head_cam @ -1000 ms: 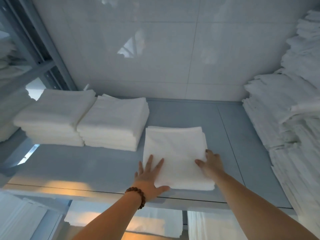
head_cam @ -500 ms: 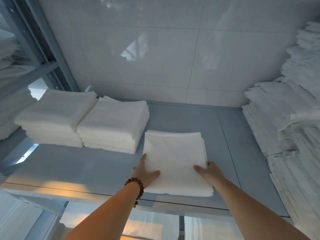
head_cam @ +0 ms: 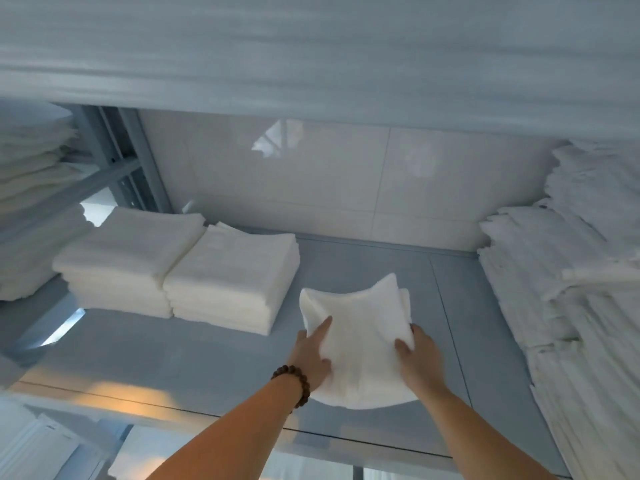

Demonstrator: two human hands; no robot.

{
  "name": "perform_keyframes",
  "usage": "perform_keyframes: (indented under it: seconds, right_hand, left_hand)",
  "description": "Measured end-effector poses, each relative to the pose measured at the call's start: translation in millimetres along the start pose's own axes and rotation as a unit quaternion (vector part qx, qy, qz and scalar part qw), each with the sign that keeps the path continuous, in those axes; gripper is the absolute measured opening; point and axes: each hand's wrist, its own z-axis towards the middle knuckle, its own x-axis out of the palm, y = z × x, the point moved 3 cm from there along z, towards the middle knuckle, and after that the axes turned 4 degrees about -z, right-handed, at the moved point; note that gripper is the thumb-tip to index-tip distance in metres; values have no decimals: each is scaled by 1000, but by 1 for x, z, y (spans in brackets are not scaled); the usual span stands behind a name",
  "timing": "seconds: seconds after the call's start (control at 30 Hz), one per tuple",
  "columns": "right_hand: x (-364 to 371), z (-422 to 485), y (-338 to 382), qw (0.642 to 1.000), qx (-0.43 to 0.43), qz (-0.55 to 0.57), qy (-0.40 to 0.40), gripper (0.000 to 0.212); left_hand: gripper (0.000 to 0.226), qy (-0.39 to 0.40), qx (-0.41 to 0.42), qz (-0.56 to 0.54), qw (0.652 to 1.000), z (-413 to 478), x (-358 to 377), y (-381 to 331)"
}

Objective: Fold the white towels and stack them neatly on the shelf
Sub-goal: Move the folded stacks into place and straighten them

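A folded white towel is raised off the grey shelf, sagging in the middle with its far corners sticking up. My left hand, with a bead bracelet on the wrist, grips its left edge, thumb on top. My right hand grips its right edge. Two neat stacks of folded white towels sit on the shelf to the left: the nearer stack and the far left stack.
A tall, rough pile of white towels fills the right side of the shelf. A shelf board hangs overhead. A metal upright and more towels stand at the left. A tiled wall closes the back.
Both hands went from lying flat on the towel to gripping its sides, and the towel has come up off the shelf. The view has dropped, showing the shelf board above.
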Motion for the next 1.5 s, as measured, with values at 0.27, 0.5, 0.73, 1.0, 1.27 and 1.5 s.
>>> perform_keyframes:
  seconds: [0.27,0.5,0.73,1.0,1.27,1.5]
  right_hand:
    - [-39,17,75,991,-79,44,-102,37]
    - [-31,41,197,975,-147,76,-145,37]
    - [21,60,334,968,-191,82,-142,42]
    - [62,70,414,967,-152,137,-153,31]
    - [101,73,376,982,-130,94,-103,46]
    - [128,51,302,997,-58,40,-14,38]
  left_hand:
    - [76,-110,124,90,982,11,-60,-65]
    - [72,-189,176,123,958,27,-188,-85]
    - [72,-243,188,113,945,45,-325,-54]
    - [48,-282,193,126,931,81,-418,-23]
    - [66,-223,183,86,954,83,-396,14]
    - [61,-119,92,53,987,65,-331,67]
